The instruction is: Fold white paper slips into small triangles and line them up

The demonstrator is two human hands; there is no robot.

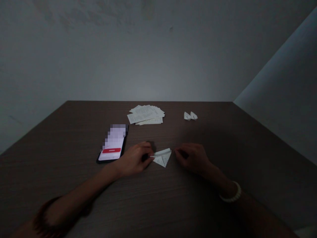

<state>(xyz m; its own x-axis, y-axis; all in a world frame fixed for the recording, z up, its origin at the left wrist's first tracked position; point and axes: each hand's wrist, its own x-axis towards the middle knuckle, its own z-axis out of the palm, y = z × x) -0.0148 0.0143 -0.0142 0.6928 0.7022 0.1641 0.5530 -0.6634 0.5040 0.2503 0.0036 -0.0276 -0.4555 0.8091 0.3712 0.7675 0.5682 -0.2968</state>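
Observation:
A small folded piece of printed paper, with creased triangular flaps, lies in front of me on the dark wooden table. My left hand pinches its left corner between thumb and fingers. Just off the paper's right tip is my right hand, its thumb and forefinger drawn together, with a narrow gap between them and the paper. Nothing shows in the right fingers. Farther back on the right sits a white paper bow with two flared ends.
A fanned stack of printed paper slips lies toward the table's back edge. Left of my left hand is a lit phone, its screen partly blurred. A pale wall rises behind the table, and a slanted surface borders the right.

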